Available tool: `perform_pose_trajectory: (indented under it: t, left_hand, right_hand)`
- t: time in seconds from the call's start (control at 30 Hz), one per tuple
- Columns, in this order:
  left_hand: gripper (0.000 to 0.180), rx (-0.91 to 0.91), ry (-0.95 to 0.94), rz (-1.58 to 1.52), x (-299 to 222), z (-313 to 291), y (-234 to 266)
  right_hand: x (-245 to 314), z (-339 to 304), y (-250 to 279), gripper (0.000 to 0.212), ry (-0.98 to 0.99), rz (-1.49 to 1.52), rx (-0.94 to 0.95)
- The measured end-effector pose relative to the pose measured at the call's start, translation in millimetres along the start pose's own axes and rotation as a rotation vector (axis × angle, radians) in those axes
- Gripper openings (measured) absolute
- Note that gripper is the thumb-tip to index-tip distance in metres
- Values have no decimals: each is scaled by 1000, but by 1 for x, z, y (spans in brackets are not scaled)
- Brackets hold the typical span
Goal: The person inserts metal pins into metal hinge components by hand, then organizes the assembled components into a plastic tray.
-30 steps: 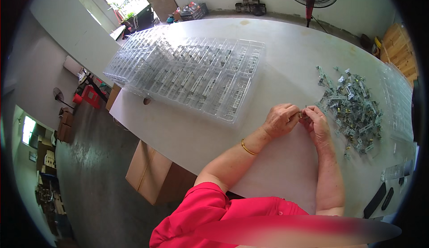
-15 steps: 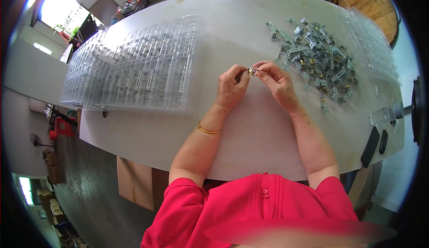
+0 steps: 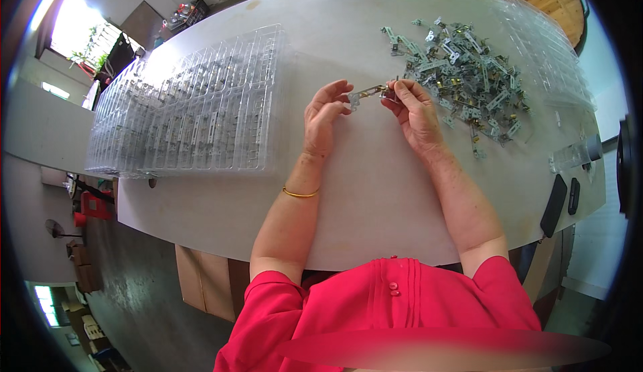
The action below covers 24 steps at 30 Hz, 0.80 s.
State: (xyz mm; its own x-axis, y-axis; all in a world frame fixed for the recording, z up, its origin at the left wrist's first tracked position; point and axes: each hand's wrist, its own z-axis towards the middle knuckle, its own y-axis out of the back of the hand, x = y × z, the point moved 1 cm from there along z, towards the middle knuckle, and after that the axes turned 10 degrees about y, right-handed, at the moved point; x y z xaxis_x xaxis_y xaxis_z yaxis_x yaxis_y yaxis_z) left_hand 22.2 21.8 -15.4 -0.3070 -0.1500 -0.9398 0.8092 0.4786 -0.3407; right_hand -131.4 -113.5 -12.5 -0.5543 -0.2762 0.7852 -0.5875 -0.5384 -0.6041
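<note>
My right hand pinches one end of a small metal bracket, silvery with a brass-coloured part, above the middle of the white table. The bracket reaches left toward my left hand. Those left fingers are parted and slightly curled; the bracket's plate end is right at their tips, and whether they touch is hard to tell. Just beyond my right hand lies a loose heap of similar metal brackets, some with brass-coloured pieces. Left of my left hand, clear plastic trays hold rows of such parts in narrow compartments.
More clear plastic trays lie at the table's far right. Along the right edge are a clear bottle, a black phone-like slab and a smaller black object. A cardboard box stands below the near left table edge.
My hands have moved apart. The left has let its fingers open and shifted left, while the right keeps the bracket, now seen lengthwise. The whole view has shifted slightly.
</note>
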Motion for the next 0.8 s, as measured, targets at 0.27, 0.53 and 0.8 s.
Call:
perform_pose_trajectory:
  t: [0.27,0.53,0.8]
  left_hand:
    - [36,8,-72,201,-1,-1,-21]
    - [27,-50,-94,236,-2,-2,-19]
    - [22,-146,-72,284,-2,-6,-15]
  right_hand:
    - [-9,-6,-4,9,-156,105,-20]
    - [-4,-11,-16,15,229,-631,91]
    - [12,-31,-41,14,138,-624,260]
